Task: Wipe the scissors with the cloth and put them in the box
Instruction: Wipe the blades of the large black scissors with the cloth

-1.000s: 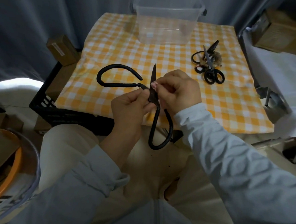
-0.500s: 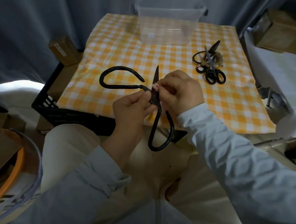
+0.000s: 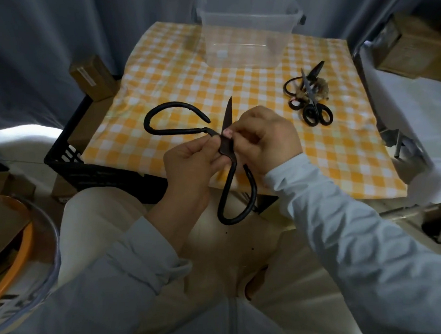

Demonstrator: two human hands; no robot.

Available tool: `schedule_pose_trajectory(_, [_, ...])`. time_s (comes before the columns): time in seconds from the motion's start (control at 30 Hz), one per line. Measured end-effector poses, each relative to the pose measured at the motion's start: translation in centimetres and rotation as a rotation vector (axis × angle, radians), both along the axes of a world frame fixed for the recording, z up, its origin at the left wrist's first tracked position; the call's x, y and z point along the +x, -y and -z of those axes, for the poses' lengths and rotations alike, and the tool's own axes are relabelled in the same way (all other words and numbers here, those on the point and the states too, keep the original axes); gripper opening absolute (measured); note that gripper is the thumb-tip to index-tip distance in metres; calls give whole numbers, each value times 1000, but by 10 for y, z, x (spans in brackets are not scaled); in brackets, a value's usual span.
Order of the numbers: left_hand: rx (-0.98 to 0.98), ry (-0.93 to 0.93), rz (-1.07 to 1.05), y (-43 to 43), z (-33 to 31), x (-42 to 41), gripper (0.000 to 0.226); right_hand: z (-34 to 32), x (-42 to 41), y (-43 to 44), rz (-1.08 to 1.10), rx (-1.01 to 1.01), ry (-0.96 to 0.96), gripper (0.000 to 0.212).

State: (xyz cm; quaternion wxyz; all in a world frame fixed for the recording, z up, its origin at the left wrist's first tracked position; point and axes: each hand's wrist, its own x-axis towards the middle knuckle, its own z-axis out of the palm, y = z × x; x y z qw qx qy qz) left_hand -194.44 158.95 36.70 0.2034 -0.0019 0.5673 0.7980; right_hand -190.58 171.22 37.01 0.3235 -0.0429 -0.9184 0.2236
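Grey curtains close off the back of the room. The desk (image 3: pixel 168 68) wears an orange-and-white checked cover, with a clear box (image 3: pixel 245 34) at its far edge. Right of the box, a heap of smaller scissors (image 3: pixel 310 95) lies over a brownish wad too blurred to identify. Above the near edge are the large black scissors (image 3: pixel 225 147). The left hand (image 3: pixel 191 165) pinches them beside the pivot and the right hand (image 3: pixel 265 141) curls over it, hiding the second blade. The visible blade points away toward the box. One handle loop reaches left and the other hangs toward the lap.
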Motion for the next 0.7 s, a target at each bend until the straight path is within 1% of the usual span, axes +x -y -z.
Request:
schedule_pose_trajectory(0.03, [-1,4,-6,-1,-1,1,13,-2,-2,-3,32,-20,-13,15])
schedule_pose_trajectory(0.07, [-2,6,-13,-1,-1,1,14,-3,-2,-4,31,7,-14,16])
schedule_pose_trajectory(0.17, [-5,6,-13,1,0,-2,15,3,3,1,-118,149,1,21])
schedule_pose_trajectory(0.2, [-6,4,-3,1,1,-2,14,5,4,0,-126,139,0,20])
schedule_pose_trajectory(0.3, [-11,-5,-3,0,4,3,8,6,1,-5,12,10,-26,14])
schedule_pose_trajectory(0.33, [-10,-13,-6,-1,4,4,9,5,1,-5,26,16,-36,14])
schedule_pose_trajectory(0.43, [0,-60,4,0,2,2,15,9,4,3,-66,163,-58,18])
schedule_pose_trajectory(0.47, [1,-71,10,0,1,2,17,9,6,5,-100,175,-53,18])
schedule_pose_trajectory(0.53, [-17,-84,5,0,1,4,16,5,4,-1,-87,114,-20,18])
schedule_pose_trajectory(0.63, [-17,-73,-9,1,2,4,10,-6,0,-20,127,-72,47,13])
schedule_pose_trajectory(0.7, [-4,-68,-19,4,2,1,19,-13,4,-28,172,-189,34,10])
